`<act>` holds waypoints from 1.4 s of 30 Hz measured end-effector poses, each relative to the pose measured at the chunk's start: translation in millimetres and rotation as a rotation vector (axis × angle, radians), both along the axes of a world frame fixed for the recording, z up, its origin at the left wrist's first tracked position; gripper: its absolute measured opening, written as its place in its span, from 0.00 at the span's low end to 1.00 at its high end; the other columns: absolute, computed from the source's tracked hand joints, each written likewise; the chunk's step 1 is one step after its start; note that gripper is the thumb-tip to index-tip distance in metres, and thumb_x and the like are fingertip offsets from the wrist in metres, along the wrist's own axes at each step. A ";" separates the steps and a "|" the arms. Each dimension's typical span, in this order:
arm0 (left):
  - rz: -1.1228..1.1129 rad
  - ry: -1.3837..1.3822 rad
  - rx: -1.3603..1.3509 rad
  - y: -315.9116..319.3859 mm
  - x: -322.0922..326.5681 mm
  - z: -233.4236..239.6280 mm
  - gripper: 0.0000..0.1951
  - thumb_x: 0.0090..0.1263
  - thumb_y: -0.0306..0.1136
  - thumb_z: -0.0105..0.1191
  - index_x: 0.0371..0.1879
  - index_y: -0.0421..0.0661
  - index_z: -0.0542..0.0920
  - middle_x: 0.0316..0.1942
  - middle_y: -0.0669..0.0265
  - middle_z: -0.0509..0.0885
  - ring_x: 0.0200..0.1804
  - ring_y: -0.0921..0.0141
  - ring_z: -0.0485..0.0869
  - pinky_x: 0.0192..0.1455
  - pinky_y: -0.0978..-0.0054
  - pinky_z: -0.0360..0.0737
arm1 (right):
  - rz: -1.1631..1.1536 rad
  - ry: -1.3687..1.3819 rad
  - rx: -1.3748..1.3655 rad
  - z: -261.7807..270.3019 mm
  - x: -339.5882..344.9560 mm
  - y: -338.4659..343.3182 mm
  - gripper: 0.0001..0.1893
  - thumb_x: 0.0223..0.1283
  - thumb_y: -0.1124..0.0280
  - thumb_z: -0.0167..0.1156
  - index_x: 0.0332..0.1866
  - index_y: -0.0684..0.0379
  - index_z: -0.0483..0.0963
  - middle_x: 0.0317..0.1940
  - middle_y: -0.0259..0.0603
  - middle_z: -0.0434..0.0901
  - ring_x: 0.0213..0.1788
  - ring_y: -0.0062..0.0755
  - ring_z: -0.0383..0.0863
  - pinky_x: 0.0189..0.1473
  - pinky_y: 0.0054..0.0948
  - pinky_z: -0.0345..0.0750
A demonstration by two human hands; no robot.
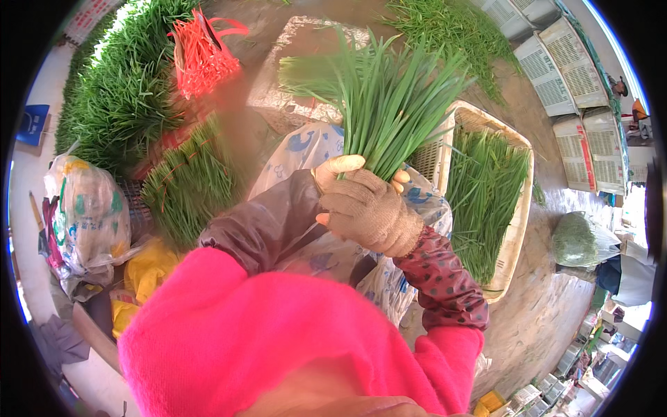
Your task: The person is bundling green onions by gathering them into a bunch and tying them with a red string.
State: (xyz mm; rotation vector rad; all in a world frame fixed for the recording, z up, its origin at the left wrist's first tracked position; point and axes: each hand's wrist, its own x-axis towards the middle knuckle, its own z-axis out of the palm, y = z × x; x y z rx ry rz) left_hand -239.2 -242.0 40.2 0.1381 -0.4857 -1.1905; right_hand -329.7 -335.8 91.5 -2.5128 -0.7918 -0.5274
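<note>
In front of my chest, a loose bunch of flat-leaved garlic chives fans out upward and away from me. My left hand, in a pale yellowish glove, is wrapped around its lower part; the thumb shows on one side and fingertips on the other. Across the lower end lies my right hand, in a brown knitted glove, closed over the stems and hiding their cut ends. Under both hands spreads a plastic sheet with blue prints over my lap. Beyond the bunch, more chives rest on a worn low block.
Right of me stands a white plastic crate with chives. At left lie tied bundles, red ties and a large green heap. Loose greens cover the far floor; crates are stacked at right.
</note>
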 end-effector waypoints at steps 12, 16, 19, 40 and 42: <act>-0.147 0.009 0.269 3.3 27.4 -33.4 0.25 0.65 0.33 0.63 0.60 0.40 0.76 0.55 0.59 0.82 0.48 0.68 0.83 0.53 0.67 0.82 | -0.593 0.308 1.376 27.0 -16.0 -12.3 0.10 0.71 0.71 0.54 0.45 0.66 0.79 0.34 0.36 0.81 0.33 0.23 0.78 0.39 0.21 0.74; -0.035 -0.085 0.331 0.5 26.3 -42.5 0.29 0.62 0.36 0.66 0.61 0.41 0.74 0.47 0.58 0.83 0.44 0.66 0.84 0.48 0.67 0.82 | -0.890 0.350 1.245 38.1 -0.4 -23.3 0.07 0.65 0.78 0.58 0.46 0.66 0.77 0.30 0.33 0.79 0.31 0.18 0.78 0.34 0.19 0.74; -0.077 -0.067 0.350 1.0 23.6 -42.9 0.29 0.61 0.34 0.68 0.61 0.42 0.74 0.49 0.58 0.83 0.45 0.66 0.84 0.49 0.66 0.82 | -0.937 0.441 1.067 34.3 9.8 -18.5 0.08 0.61 0.78 0.63 0.43 0.66 0.74 0.26 0.33 0.78 0.27 0.19 0.79 0.28 0.21 0.75; -0.096 -0.010 0.500 7.1 30.0 -71.6 0.21 0.63 0.29 0.65 0.55 0.40 0.78 0.43 0.59 0.87 0.43 0.66 0.87 0.48 0.65 0.85 | -0.884 0.423 1.002 -2.6 22.5 -7.8 0.10 0.61 0.77 0.60 0.48 0.62 0.78 0.30 0.36 0.80 0.29 0.22 0.79 0.35 0.25 0.77; -0.070 -0.052 0.460 6.3 28.4 -67.3 0.20 0.63 0.30 0.66 0.54 0.40 0.79 0.42 0.59 0.87 0.42 0.66 0.87 0.46 0.64 0.86 | -0.935 0.369 0.765 -5.2 28.4 -10.7 0.13 0.59 0.75 0.62 0.50 0.61 0.77 0.36 0.44 0.83 0.32 0.34 0.83 0.39 0.30 0.79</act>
